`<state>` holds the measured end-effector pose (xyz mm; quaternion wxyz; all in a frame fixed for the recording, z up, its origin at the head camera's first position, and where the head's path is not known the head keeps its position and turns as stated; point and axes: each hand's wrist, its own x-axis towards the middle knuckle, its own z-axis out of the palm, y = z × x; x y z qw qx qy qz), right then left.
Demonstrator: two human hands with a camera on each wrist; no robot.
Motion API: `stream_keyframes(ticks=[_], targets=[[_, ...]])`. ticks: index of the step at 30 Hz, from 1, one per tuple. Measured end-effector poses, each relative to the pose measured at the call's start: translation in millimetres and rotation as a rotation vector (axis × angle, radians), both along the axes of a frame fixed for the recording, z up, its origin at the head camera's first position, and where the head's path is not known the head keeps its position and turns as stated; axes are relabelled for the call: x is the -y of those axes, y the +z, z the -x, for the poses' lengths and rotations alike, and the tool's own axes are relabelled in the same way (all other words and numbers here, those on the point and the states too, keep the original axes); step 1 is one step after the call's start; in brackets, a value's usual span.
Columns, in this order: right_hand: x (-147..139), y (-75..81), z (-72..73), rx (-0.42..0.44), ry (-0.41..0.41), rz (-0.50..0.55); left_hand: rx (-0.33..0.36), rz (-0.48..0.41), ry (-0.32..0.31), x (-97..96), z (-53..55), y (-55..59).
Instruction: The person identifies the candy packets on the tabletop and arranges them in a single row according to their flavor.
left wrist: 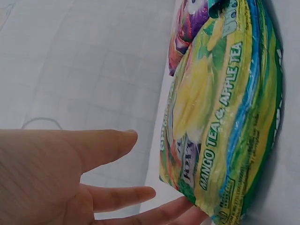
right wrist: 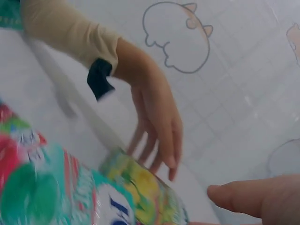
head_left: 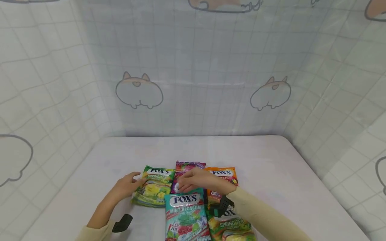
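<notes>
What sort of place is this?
Probably a staged tabletop booth: grid-patterned sheeting printed with cartoon animals lines three visible sides of a pale table bearing Fox's candy bags.

left hand (right wrist: 158,112) beside yellow-green bag (right wrist: 143,187), right hand (right wrist: 262,197), 1 teal bag (right wrist: 65,187)

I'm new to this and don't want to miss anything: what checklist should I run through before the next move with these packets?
1. Left grip curled round the left Spring Tea packet: not ok; fingers extended at its edge.
2. Right grip touching the purple packet: cannot tell; it overlaps it in the head view.
3. Mint Blossom packet face up: ok; front label shows.
4. Orange packet fully visible: not ok; right arm hides part.
</notes>
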<state>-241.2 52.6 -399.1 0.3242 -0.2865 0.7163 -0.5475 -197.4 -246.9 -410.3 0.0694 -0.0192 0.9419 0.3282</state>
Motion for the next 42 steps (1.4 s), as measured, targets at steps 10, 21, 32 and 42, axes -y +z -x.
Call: stream_keyframes(ticks=[10, 21, 32, 42], targets=[[31.3, -8.0, -0.1, 0.121, 0.02, 0.023, 0.032, -0.041, 0.02, -0.2, 0.4, -4.4], [56.5, 2.5, 6.7, 0.145, -0.03, -0.143, 0.055, 0.019, 0.034, 6.3, -1.4, -8.5], [69.7, -2.0, 18.4, 0.229, -0.078, -0.212, 0.05, 0.02, 0.025, 9.5, -5.1, -14.6], [68.2, -25.7, 15.3, 0.091, -0.149, -0.105, 0.081, -0.121, 0.089, 15.4, -4.8, -21.8]])
